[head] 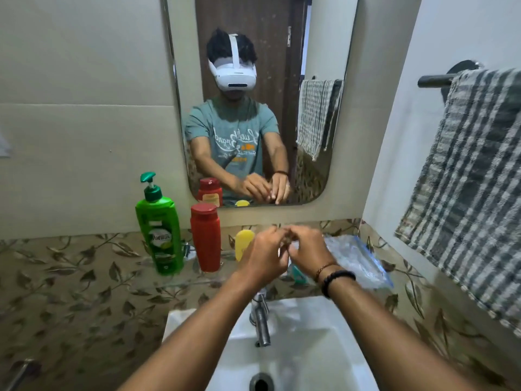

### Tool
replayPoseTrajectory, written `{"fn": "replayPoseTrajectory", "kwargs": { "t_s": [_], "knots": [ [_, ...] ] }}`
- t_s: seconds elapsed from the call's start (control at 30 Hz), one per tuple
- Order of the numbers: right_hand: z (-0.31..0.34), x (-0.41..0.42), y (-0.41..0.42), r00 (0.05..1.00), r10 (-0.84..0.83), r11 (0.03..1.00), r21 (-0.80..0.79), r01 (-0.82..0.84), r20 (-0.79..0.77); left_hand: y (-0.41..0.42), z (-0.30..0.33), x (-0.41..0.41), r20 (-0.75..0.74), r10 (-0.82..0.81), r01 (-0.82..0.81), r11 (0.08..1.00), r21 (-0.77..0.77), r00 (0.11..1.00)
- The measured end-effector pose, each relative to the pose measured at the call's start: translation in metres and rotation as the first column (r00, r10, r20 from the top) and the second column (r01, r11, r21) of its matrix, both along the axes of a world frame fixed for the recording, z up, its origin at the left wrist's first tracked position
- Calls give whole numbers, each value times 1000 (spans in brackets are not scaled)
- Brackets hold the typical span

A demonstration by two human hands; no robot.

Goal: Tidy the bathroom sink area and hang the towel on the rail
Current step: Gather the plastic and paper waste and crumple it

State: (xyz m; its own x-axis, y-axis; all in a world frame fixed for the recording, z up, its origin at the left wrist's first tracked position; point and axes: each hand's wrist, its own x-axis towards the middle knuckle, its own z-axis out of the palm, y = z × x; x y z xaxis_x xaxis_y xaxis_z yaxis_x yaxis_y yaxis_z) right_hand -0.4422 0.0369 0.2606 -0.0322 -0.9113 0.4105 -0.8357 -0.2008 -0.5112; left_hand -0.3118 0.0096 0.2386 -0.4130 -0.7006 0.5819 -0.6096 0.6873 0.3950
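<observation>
A grey-and-white checked towel (468,187) hangs over the dark rail (435,80) on the right wall. On the glass shelf (180,280) above the sink stand a green pump bottle (159,235), a red bottle (205,238) and a small yellow container (243,244). My left hand (263,256) and my right hand (308,249) meet above the shelf, fingers pinched together on a small item that I cannot make out. A clear plastic pouch with a blue edge (358,261) lies just right of my hands. A teal object (298,273) shows beneath my right wrist.
The white sink (324,334) with its steel tap (260,317) and drain lies below my forearms. A mirror (253,94) on the wall reflects a person wearing a white headset. Leaf-patterned tiles run behind the shelf.
</observation>
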Motion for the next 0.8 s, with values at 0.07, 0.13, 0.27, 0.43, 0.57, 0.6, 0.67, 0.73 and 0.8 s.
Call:
{"fn": "replayPoseTrajectory", "kwargs": {
  "t_s": [0.07,0.13,0.27,0.43,0.57,0.6,0.67,0.73,0.8],
  "knots": [
    [-16,-2,0,1000,8,998,55,-9,20,2,-15,-1,3,24,-24,999,43,1000],
    [-27,-5,-4,1000,25,995,100,-26,13,0,-25,-1,28,56,-58,995,77,998],
    [-39,-5,-11,998,45,985,165,-39,-33,-3,-36,6,106,111,-125,984,128,988],
    [-46,-2,-20,993,48,986,163,-30,-108,-4,-41,11,125,136,-156,973,169,983],
    [-48,-1,-27,984,12,992,130,10,-175,-5,-40,12,156,137,-166,967,193,978],
    [-47,-1,-28,980,1,992,126,25,-198,-6,-40,12,163,139,-169,967,191,977],
    [-45,-1,-32,965,-22,988,139,60,-261,-9,-40,12,169,138,-170,967,192,976],
    [-44,-2,-34,949,-30,982,169,87,-314,-11,-40,11,173,136,-169,967,193,976],
    [-45,-2,-35,937,-32,972,208,110,-348,-13,-40,9,186,126,-162,967,197,975]
  ]
}}
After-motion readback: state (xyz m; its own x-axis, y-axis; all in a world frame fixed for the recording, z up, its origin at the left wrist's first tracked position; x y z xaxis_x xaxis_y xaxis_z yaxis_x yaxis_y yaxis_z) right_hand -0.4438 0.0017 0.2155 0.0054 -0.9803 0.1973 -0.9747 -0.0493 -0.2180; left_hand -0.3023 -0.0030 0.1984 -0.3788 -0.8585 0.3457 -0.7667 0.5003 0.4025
